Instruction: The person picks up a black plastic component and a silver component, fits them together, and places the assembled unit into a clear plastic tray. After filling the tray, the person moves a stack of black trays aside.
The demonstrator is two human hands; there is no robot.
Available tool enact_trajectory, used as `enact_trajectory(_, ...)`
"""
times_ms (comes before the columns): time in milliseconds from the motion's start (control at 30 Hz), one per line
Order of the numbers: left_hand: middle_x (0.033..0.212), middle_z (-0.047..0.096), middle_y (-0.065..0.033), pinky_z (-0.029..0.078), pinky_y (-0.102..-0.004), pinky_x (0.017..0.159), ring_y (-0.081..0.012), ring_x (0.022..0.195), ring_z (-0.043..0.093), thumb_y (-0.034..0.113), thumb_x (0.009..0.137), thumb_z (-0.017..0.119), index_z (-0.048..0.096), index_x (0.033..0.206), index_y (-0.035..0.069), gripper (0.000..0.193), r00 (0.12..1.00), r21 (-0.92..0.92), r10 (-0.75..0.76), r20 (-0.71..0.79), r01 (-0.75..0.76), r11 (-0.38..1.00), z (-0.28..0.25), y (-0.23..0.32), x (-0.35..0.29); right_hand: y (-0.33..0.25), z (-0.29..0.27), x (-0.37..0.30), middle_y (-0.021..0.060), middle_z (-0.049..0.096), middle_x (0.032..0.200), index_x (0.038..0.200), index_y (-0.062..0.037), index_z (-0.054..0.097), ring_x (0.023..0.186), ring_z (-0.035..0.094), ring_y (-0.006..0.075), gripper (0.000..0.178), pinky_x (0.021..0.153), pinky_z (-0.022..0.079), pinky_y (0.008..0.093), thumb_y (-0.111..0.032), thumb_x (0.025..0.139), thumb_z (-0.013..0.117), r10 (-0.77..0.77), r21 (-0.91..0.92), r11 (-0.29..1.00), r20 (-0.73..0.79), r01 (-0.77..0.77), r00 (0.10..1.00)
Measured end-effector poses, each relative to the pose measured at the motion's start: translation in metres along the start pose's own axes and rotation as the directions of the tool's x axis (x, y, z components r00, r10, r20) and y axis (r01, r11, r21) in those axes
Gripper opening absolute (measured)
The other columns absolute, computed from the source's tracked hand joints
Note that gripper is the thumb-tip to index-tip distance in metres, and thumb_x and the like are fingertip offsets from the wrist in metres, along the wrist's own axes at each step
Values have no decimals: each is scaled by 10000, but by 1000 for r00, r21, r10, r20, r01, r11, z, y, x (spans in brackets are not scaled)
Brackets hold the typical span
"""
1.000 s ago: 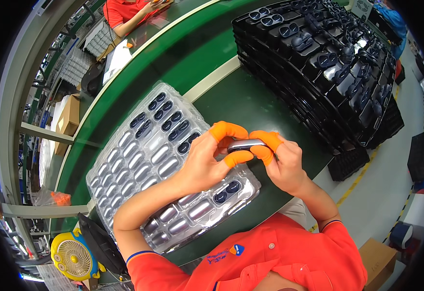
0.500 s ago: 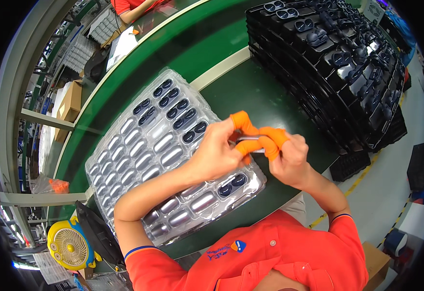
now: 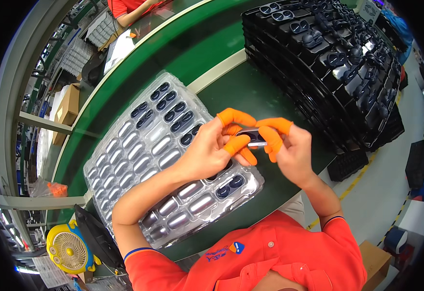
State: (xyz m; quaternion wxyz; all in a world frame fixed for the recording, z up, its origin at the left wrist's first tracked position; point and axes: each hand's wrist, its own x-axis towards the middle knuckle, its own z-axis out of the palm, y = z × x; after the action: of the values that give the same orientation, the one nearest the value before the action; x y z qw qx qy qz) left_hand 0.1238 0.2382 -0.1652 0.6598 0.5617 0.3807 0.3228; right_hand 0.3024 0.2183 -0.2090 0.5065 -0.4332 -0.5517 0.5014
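Note:
Orange fingertip covers sit on the fingers of both my hands. My left hand (image 3: 206, 148) and my right hand (image 3: 292, 148) meet above the right edge of a clear plastic tray, pinching a small dark oblong part (image 3: 254, 137) with a pale edge between them. Fingers partly cover the part. Rows of oval pockets fill the clear tray (image 3: 201, 204) below my left forearm. Dark oval pieces with two round rings (image 3: 230, 187) lie in several pockets, at its far end and near its right corner; many other pockets hold none.
Stacked black trays (image 3: 294, 82) with similar dark pieces on top stand at the far right of the green table (image 3: 224, 94). A yellow fan (image 3: 70, 251) and a black bag-like thing (image 3: 95, 233) are at the lower left. Beyond the table, another person's arm (image 3: 132, 15) shows.
The held part has turned, so more of its dark face shows. My right hand's fingers have shifted along it, and my left fingers have spread a little. The view has shifted slightly.

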Motion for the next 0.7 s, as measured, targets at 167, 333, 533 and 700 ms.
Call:
enact_trajectory(167, 852, 607, -108, 526, -251, 586, -174, 718, 651, 20, 879, 534, 494, 1069, -28, 201, 998, -10, 2, 62, -1, 1000, 4, 6, -1, 4, -10, 6, 76, 619, 878, 1018, 6, 591, 656, 575, 103, 227, 547, 432, 226, -179, 886, 582, -33, 386, 922, 85, -2, 996)
enact_trajectory(333, 856, 609, -90, 495, -219, 575, -144, 670, 633, -9, 847, 579, 501, 1080, -6, 246, 990, 489, 49, 136, -110, 865, -3, 10, 0, 10, -8, 4, 74, 603, 885, 983, 13, 571, 648, 557, 97, 272, 546, 423, 213, -248, 912, 544, 84, 557, 823, 72, -110, 994)
enact_trajectory(533, 829, 619, -90, 479, -213, 529, -122, 612, 612, -7, 855, 565, 505, 1071, -15, 224, 982, 458, 137, 131, -182, 870, 1, 1, -4, 5, -1, -7, 49, 590, 738, 864, 23, 560, 592, 562, 110, 286, 504, 405, 224, -239, 938, 474, 93, 143, 984, 92, -105, 991)
enact_trajectory(700, 785, 625, -95, 491, -223, 504, -128, 597, 624, -18, 864, 538, 509, 1051, -32, 189, 996, 315, 15, 84, -41, 948, 9, -2, -12, 11, -1, -10, 71, 541, 584, 787, 44, 551, 493, 545, 143, 220, 451, 386, 253, -117, 899, 452, -262, -175, 947, 66, 270, 963)
